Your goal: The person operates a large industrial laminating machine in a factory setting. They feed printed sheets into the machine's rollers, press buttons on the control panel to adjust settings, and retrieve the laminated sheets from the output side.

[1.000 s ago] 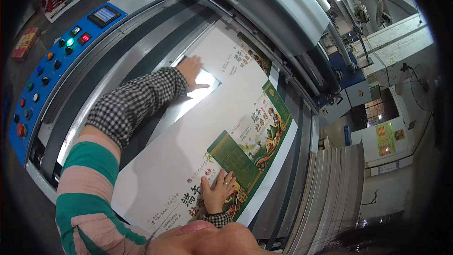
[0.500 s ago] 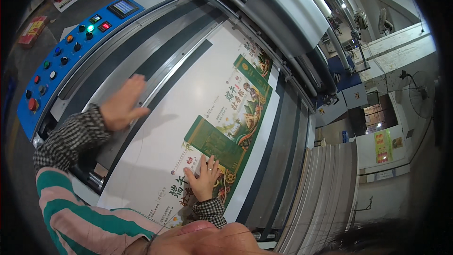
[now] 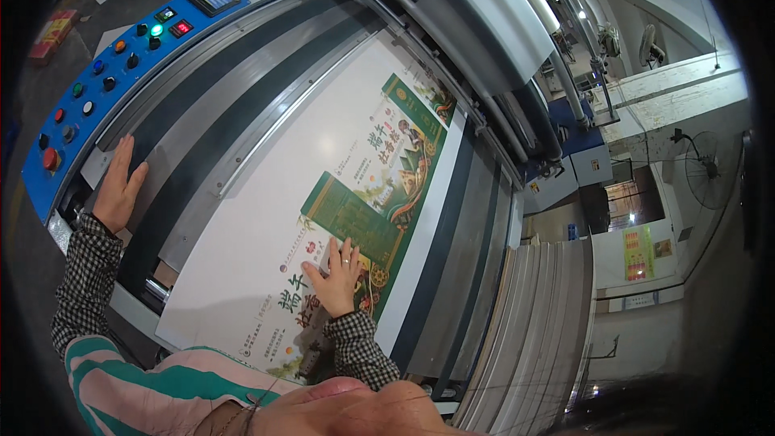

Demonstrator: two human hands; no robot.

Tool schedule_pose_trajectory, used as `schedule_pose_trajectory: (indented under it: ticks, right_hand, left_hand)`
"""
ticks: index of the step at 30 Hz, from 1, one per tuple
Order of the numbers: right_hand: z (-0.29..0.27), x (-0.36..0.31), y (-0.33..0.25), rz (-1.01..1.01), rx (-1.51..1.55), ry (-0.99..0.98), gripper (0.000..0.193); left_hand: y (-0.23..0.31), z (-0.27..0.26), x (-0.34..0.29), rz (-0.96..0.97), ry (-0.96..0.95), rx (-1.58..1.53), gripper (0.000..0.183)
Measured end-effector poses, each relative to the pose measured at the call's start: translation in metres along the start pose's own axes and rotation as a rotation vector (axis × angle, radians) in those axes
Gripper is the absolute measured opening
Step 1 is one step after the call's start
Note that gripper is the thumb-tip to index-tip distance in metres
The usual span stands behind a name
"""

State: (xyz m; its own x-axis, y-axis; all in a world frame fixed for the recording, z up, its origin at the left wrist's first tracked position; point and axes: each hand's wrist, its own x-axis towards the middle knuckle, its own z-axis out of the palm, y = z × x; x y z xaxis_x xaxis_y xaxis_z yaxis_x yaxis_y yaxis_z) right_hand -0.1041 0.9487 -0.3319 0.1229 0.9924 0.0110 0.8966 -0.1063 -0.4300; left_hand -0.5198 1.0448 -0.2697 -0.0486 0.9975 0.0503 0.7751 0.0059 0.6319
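Note:
A large printed sheet (image 3: 250, 226), white with green panels and colourful food pictures along its right side, lies on the feed bed of a roller machine. My right hand (image 3: 335, 281) rests on its near part, fingers spread over the print just below a green panel; a ring shows on one finger. My left hand (image 3: 121, 186) is off the sheet, over the left edge of the dark-striped metal bed (image 3: 182, 125) near the control panel. Its fingers are stretched out and nothing is in them; whether it touches the bed I cannot tell.
A blue control panel (image 3: 105, 73) with knobs, a red button and a small screen curves along the left. Large rollers (image 3: 484, 32) cross the far end. To the right is a tall stack of sheets (image 3: 533, 315); a standing fan (image 3: 698, 157) is beyond it.
My left hand has moved left, from over the bed beside the sheet's edge to the bed's left side by the panel. My right hand stays flat on the print; the view has shifted slightly.

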Motion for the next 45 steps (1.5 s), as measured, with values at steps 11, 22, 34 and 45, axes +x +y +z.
schedule_pose_trajectory:
  ticks: [11, 22, 34, 45]
  right_hand:
    - [-0.003, -0.001, 0.009, 0.014, -0.057, -0.001, 0.081]
    - [-0.201, -0.191, 0.202, 0.039, -0.253, 1.028, 0.009]
    - [-0.400, -0.535, 0.282, 1.156, -0.747, 0.932, 0.010]
    - [-0.350, -0.653, 0.251, 0.910, -0.902, 1.095, 0.010]
  left_hand:
    - [-0.038, -0.001, -0.087, 0.029, 0.117, -0.129, 0.057]
    - [-0.120, 0.013, -0.161, -0.074, 0.562, 0.287, 0.059]
    - [-0.348, 0.042, -0.279, -1.175, 0.700, -0.525, 0.084]
    - [-0.306, 0.025, -0.340, -1.029, 0.609, -0.765, 0.077]
